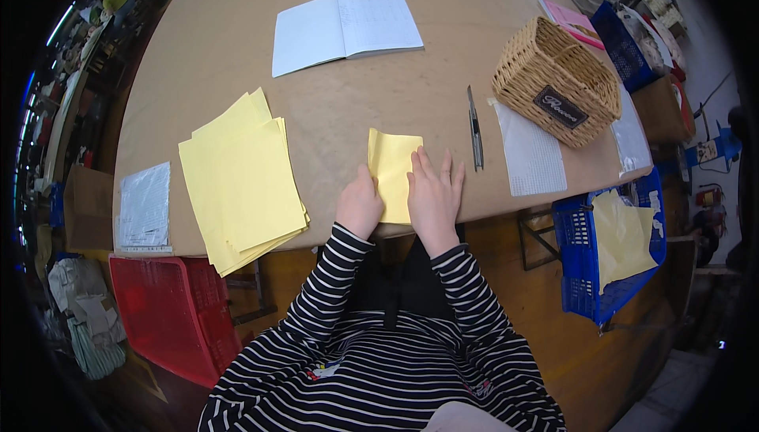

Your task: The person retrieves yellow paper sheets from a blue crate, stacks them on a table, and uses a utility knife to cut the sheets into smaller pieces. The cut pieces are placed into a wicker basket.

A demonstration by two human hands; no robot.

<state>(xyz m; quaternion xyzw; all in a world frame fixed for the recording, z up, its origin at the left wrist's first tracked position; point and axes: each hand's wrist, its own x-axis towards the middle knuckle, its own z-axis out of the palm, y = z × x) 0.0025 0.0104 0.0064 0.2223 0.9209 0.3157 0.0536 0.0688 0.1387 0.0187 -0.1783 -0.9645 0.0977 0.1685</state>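
A folded sheet of yellow paper (398,175) lies at the table's front edge between my hands. My left hand (361,204) is closed on its left side, fingers curled and partly hidden. Flat along the right side rests my right hand (435,195), its fingers stretched out and spread, some touching the paper and some the table. A loose stack of larger yellow sheets (241,175) sits to the left, its near corner over the table edge. Right of my right hand is a utility knife (476,132), nearest to my fingertips.
An open notebook (308,33) lies toward the far side of the brown table (213,52). At the right stands a wicker basket (522,60) on printed sheets (528,159). Below the edge are a red crate (162,305) and a blue crate (577,274) holding yellow paper.
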